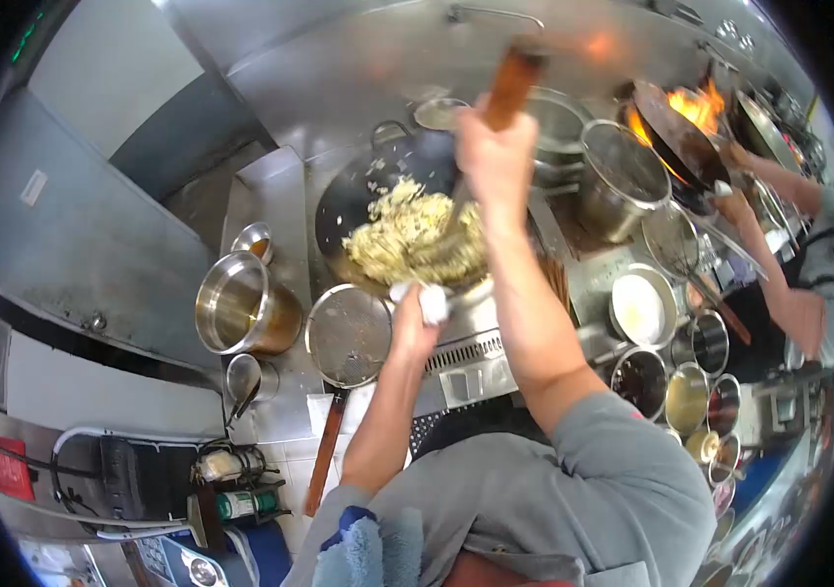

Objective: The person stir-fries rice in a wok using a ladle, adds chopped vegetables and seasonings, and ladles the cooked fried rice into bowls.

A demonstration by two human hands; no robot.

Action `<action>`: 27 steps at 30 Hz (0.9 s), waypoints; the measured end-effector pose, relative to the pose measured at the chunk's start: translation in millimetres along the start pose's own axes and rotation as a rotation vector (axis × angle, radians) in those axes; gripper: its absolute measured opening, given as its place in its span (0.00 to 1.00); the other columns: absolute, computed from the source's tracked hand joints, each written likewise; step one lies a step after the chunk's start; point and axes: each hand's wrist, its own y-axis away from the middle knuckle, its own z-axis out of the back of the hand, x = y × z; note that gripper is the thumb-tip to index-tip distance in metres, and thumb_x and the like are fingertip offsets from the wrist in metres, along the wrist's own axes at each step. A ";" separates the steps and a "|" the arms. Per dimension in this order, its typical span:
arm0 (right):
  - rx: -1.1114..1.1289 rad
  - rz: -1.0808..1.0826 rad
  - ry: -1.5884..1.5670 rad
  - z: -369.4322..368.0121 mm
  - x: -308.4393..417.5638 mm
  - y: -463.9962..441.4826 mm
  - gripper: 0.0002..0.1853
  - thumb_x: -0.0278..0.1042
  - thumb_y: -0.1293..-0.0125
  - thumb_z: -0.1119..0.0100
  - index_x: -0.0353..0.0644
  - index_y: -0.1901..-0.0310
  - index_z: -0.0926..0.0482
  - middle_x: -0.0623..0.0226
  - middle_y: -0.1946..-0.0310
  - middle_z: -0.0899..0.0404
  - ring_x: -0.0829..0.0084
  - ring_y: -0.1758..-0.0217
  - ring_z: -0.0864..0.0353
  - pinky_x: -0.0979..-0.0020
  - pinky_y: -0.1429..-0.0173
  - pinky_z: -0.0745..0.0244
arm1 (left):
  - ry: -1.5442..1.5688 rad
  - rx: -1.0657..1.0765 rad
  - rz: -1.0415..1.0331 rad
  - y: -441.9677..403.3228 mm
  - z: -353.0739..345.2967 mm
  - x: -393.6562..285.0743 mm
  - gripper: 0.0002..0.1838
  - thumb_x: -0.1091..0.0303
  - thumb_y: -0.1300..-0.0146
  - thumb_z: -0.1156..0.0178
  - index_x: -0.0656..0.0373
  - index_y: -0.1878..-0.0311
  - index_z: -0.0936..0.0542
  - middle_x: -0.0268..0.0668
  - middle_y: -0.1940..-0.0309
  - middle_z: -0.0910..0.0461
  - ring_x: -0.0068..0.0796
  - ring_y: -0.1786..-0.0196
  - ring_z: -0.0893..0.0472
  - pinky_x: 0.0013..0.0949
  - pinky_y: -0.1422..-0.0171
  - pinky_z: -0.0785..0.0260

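A large black wok sits on the stove in front of me, with a heap of pale yellow, chopped food in it. My right hand is wrapped round the wooden handle of a wok spatula, held steeply over the wok. Its metal shaft runs down into the food, where the head is blurred and partly covered. At the wok's near edge, my left hand grips a folded white cloth against the rim. Whether a wok handle lies under the cloth is hidden.
Left of the wok stand a steel pot and a round strainer with a wooden handle. On the right are a tall pot, a white-filled pan and several seasoning containers. Beyond, another person's hands hold a wok over flames.
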 end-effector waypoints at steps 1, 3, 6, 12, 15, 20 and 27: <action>-0.072 0.062 0.111 -6.4 -18.2 0.6 0.12 0.27 0.49 0.45 0.42 0.84 0.37 0.73 0.89 0.36 0.81 0.85 0.40 0.73 0.79 0.44 | -0.008 0.104 -0.014 -22.1 16.0 12.5 0.11 0.60 0.33 0.53 0.57 0.56 0.29 0.40 0.68 0.21 0.32 0.63 0.19 0.42 0.59 0.25; -0.077 -0.048 0.144 -10.8 -25.1 -35.1 0.11 0.28 0.49 0.47 0.42 0.83 0.36 0.74 0.89 0.37 0.79 0.84 0.39 0.72 0.78 0.42 | -0.043 -0.010 -0.040 28.6 16.9 36.9 0.11 0.62 0.34 0.52 0.56 0.53 0.30 0.38 0.69 0.22 0.34 0.61 0.19 0.43 0.59 0.24; 0.069 -0.171 -0.279 11.3 -5.9 -83.7 0.12 0.25 0.47 0.46 0.46 0.82 0.37 0.78 0.90 0.40 0.81 0.90 0.41 0.76 0.85 0.46 | -0.045 -0.036 0.002 106.3 40.8 58.2 0.15 0.71 0.35 0.56 0.56 0.45 0.35 0.43 0.51 0.27 0.41 0.54 0.21 0.45 0.49 0.26; -0.069 -0.099 -0.221 30.3 -24.7 6.3 0.12 0.23 0.44 0.45 0.46 0.80 0.37 0.77 0.89 0.41 0.81 0.91 0.42 0.77 0.86 0.46 | -0.106 0.014 -0.017 7.2 16.7 1.7 0.13 0.61 0.33 0.54 0.57 0.51 0.30 0.39 0.61 0.21 0.34 0.57 0.20 0.41 0.54 0.26; -0.185 -0.220 -0.357 61.9 -45.9 -23.0 0.10 0.29 0.42 0.41 0.43 0.76 0.32 0.73 0.84 0.33 0.77 0.86 0.33 0.74 0.79 0.35 | -0.037 -0.063 0.023 46.4 39.0 43.2 0.12 0.65 0.34 0.54 0.56 0.49 0.31 0.41 0.60 0.22 0.35 0.60 0.20 0.39 0.53 0.26; 0.419 -0.429 0.374 186.3 6.5 14.8 0.32 0.59 0.35 0.54 0.40 0.41 0.31 0.61 0.59 0.23 0.70 0.60 0.21 0.72 0.60 0.26 | 0.008 -0.039 0.038 66.3 49.6 22.7 0.11 0.65 0.34 0.54 0.58 0.52 0.31 0.45 0.62 0.21 0.40 0.60 0.19 0.45 0.57 0.22; 0.323 -1.169 -0.740 194.7 -46.7 137.9 0.28 0.37 0.36 0.49 0.31 0.38 0.42 0.30 0.48 0.34 0.51 0.54 0.21 0.70 0.60 0.16 | -0.147 0.103 0.038 -35.6 36.1 -22.2 0.17 0.51 0.32 0.57 0.53 0.56 0.29 0.34 0.63 0.21 0.29 0.65 0.21 0.30 0.75 0.36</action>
